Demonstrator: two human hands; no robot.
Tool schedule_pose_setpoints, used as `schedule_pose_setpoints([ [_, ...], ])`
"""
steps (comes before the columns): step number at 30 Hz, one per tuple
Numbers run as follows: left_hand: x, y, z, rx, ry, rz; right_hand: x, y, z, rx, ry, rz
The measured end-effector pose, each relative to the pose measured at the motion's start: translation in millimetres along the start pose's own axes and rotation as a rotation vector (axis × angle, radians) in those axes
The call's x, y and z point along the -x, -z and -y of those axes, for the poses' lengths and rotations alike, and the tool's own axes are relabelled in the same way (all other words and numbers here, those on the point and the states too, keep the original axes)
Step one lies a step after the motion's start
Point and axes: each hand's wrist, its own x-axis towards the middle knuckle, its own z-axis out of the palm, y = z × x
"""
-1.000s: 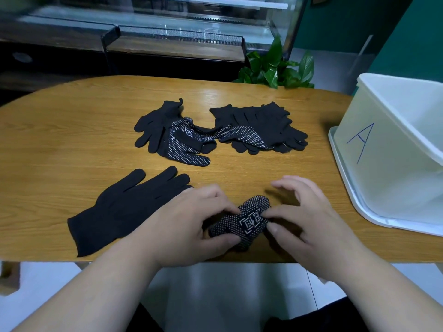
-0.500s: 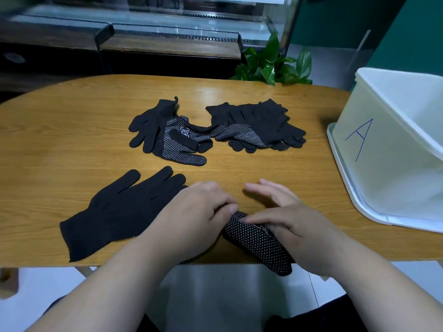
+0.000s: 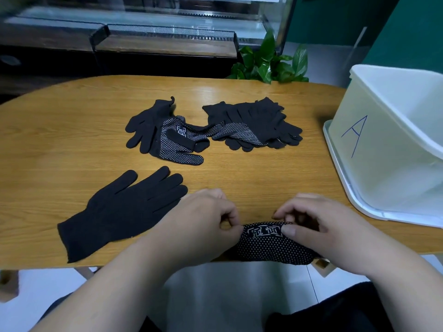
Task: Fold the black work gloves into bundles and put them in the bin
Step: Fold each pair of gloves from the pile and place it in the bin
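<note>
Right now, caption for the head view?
Left hand and right hand pinch a white-dotted black knit glove at the wooden table edge.

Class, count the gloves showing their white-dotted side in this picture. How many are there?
3: first glove pinched by left hand and right hand; second glove in the left heap; third glove in the right heap. Heaps may hide more.

Two hands: left hand [image 3: 203, 226], right hand [image 3: 318, 226]. One dotted glove [image 3: 271, 245] pinched between them. One flat glove [image 3: 129, 212] lying alone. Left heap [image 3: 165, 135]: at least two gloves, overlap hides any more. Right heap [image 3: 254, 123]: several stacked, exact count can't be told. One bin [image 3: 383, 164], one letter A on it. One plant [image 3: 268, 63]. One tabletop [image 3: 60, 140].
</note>
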Motion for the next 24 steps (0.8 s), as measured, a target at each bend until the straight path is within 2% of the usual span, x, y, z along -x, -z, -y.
schedule_pose_setpoints([
  [7,-7.6,4.6,-3.2,0.012,0.048,0.066,-4.2,2.1,7.7,0.16,-0.015,0.123],
  [14,-11.6,12.2,-9.0,-0.056,0.033,0.224,-0.3,7.9,14.8,0.102,-0.048,0.158],
  [22,-8.2,22.0,-14.8,0.385,0.15,0.249,2.7,9.5,7.5,-0.18,-0.07,0.102],
  [24,-6.1,21.4,-17.0,0.368,0.16,0.233,2.9,7.7,5.6,-0.174,-0.062,0.107],
])
